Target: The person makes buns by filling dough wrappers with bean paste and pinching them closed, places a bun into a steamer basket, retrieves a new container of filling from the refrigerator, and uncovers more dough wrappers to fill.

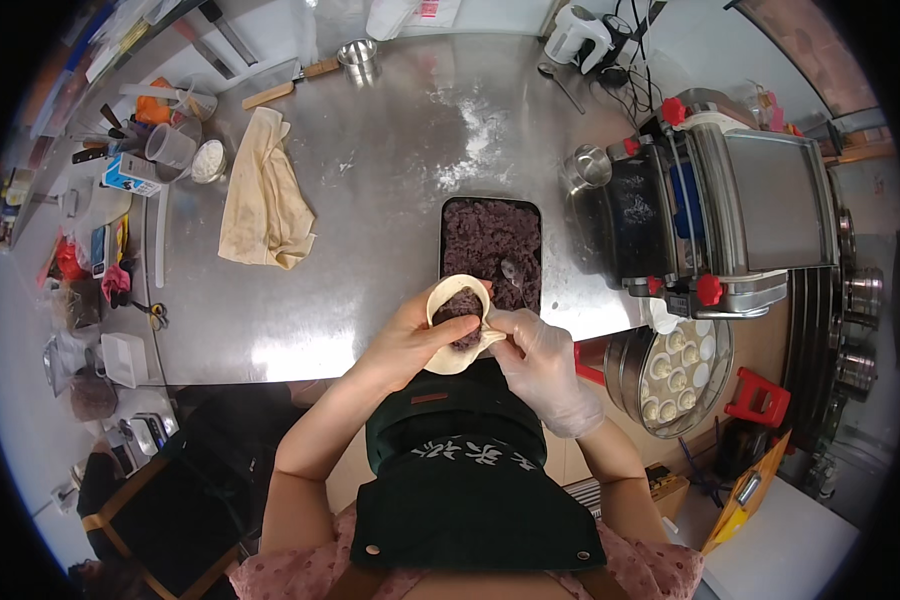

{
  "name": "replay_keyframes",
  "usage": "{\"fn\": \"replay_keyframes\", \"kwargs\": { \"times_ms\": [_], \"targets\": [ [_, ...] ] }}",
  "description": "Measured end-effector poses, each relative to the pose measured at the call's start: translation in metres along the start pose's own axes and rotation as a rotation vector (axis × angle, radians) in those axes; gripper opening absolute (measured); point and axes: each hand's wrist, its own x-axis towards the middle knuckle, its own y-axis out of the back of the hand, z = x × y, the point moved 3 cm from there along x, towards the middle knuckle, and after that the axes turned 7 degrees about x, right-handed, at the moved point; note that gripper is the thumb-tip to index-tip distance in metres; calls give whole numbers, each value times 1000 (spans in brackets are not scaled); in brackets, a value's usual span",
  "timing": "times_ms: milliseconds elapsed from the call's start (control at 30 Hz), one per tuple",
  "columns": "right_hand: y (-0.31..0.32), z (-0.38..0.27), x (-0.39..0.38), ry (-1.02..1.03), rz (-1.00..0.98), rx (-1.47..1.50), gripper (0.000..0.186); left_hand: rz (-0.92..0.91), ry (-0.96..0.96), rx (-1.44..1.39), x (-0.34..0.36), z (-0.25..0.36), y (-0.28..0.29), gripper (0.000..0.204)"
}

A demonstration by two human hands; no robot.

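My left hand (402, 342) cups a round pale dough wrapper (450, 362) just past the table's front edge, its thumb laid over the dark purple filling (460, 306) in the middle. My right hand (547, 368), in a clear plastic glove, pinches the wrapper's right edge, where the dough is gathered into a small fold. Directly beyond my hands lies a black rectangular tray (443, 225) of the same lumpy purple filling. A metal spoon (511, 272) rests in it, its handle partly hidden.
A dough-rolling machine (720, 200) with red knobs stands on the right. Below it, a round steamer (625, 402) holds several pleated buns. A beige cloth (265, 205) lies on the left of the steel table (370, 180). Loose flour (475, 140) is scattered beyond the tray.
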Motion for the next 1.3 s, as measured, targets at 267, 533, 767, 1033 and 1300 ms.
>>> {"fn": "replay_keyframes", "kwargs": {
  "times_ms": [267,533,767,1033,1300],
  "targets": [
    [2,3,2,44,36,76,40,-16,-45,254,-1,2,-2,38],
    [-5,2,-5,-17,93,170,36,-62,-31,325,-3,9,-1,35],
    [1,-7,1,106,0,16,33,-78,-172,549,-5,17,-3,39],
    [-5,-8,-4,12,86,86,36,-220,-9,585,-4,26,3,47],
    [-4,-2,-12,118,142,56,27,-96,20,240,-9,29,16,53]
  ]
}}
